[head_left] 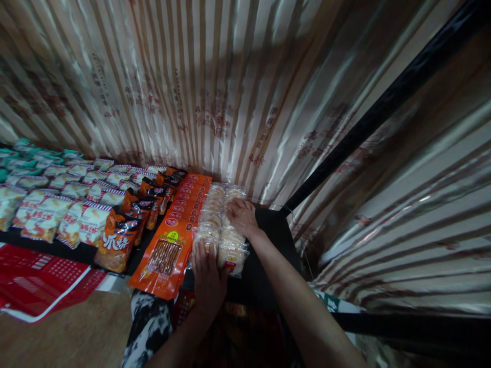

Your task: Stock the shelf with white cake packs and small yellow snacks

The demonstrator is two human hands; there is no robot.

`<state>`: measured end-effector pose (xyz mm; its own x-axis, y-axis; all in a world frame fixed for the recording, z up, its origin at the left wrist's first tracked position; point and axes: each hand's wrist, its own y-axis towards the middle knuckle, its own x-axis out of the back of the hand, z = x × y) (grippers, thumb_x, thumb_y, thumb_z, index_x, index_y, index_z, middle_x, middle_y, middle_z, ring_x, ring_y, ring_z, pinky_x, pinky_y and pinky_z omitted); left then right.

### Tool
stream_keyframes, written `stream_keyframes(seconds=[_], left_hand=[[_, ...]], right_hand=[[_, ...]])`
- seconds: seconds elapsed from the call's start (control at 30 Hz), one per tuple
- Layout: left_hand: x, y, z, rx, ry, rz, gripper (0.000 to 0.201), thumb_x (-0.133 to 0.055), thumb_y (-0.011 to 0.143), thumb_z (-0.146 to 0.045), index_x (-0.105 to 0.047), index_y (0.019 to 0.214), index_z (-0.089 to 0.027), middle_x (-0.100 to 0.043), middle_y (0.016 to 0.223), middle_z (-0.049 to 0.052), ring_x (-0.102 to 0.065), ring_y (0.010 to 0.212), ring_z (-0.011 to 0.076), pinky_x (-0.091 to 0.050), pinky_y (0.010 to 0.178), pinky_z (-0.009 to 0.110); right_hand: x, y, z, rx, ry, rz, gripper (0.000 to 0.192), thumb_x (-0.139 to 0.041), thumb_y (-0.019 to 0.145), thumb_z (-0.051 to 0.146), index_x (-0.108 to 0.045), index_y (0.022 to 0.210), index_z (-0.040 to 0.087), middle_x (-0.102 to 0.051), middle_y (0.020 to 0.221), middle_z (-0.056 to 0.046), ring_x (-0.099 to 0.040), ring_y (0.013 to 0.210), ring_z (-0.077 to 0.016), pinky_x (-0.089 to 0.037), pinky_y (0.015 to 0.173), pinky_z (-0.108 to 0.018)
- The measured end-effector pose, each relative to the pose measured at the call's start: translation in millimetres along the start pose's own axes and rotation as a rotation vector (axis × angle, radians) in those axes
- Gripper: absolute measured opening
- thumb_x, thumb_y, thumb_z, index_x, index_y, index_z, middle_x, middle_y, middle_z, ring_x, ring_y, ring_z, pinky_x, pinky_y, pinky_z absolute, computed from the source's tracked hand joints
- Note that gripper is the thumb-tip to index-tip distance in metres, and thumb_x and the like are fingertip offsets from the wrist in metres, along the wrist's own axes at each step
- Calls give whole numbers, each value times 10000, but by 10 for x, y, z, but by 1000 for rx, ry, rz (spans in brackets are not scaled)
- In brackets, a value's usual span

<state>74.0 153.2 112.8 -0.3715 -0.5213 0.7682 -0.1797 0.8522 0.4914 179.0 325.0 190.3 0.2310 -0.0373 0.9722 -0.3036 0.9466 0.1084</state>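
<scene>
Two bare hands steady clear plastic packs of pale round rice crackers (pixel 220 225) at the right end of a black shelf (pixel 274 230).

The left hand (pixel 207 278) lies flat, fingers spread open, against the front pack, apparently squaring the row; the right hand (pixel 241 215) rests on top farther back, fingers loosely curled, gripping nothing. Orange flat snack packets (pixel 174 240) lie touching the crackers' left side, puffed orange bags (pixel 126 225) beyond, all before a striped shiny curtain (pixel 215 87).

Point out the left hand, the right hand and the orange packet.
left hand (pixel 208 278), head view, back of the hand
right hand (pixel 241 216), head view, knuckles
orange packet (pixel 163 258), head view, clear window
</scene>
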Motion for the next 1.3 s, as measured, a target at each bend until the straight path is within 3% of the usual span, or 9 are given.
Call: stream_keyframes(seconds=[0.2,0.43,0.53,0.73,0.87,1.0,1.17,1.3], left_hand=[[10,-3,3,-12,-7,4,677,-518,848,-353,-248,1414,-98,-190,1498,220,-108,1401,346,-289,1068,564],[-1,4,8,-17,23,31,630,-506,851,-308,-286,1397,-83,-189,1496,225,-97,1402,346,-290,1065,562],[-7,3,15,-15,15,18,647,-518,845,-318,-276,1406,-105,-187,1504,205,-114,1402,334,-284,1074,552],[-28,-6,32,-22,-18,-1,684,-527,840,-333,-244,1423,-116,-188,1507,197,-119,1402,333,-283,1072,555],[-32,-14,23,-4,-34,7,697,-516,847,-319,-203,1437,-120,-206,1501,201,-115,1403,332,-283,1069,565],[-46,-22,20,-11,-19,6,707,-507,852,-296,-167,1447,-123,-205,1498,210,-122,1402,332,-292,1066,565],[-63,-25,25,-25,1,9,730,-506,853,-293,-131,1455,-120,-194,1501,212,-129,1400,331,-298,1063,563],[-60,-20,18,-11,14,18,734,-507,851,-288,-127,1457,-120,-181,1509,200,-119,1405,321,-294,1074,543]], right_hand=[[-35,109,196,156,-18,-19,398,-370,919,387,-538,1252,248,-482,1361,-43,-299,1305,-239,-185,1068,-414],[-119,305,478,370,-41,146,448,-318,932,421,-444,1338,280,-414,1431,-20,-251,1351,-260,-163,1077,-466],[-167,351,520,364,-75,172,446,-300,934,442,-474,1313,285,-430,1421,-11,-246,1351,-274,-158,1069,-483],[-179,370,516,405,-109,107,375,-293,952,372,-611,1114,255,-602,1213,-27,-447,1172,-193,-249,1015,-397],[-140,371,552,402,-123,88,384,-287,955,372,-628,1072,240,-637,1129,-37,-485,1108,-189,-264,999,-385],[-107,407,581,353,-80,77,408,-265,955,395,-557,1206,260,-585,1230,-32,-456,1162,-186,-244,1026,-369],[-156,519,531,238,-115,76,437,-284,935,431,-478,1294,276,-434,1400,-46,-312,1300,-239,-170,1064,-417],[-188,577,494,252,-144,84,399,-315,923,435,-535,1221,287,-539,1280,-49,-401,1218,-229,-221,1039,-401]])
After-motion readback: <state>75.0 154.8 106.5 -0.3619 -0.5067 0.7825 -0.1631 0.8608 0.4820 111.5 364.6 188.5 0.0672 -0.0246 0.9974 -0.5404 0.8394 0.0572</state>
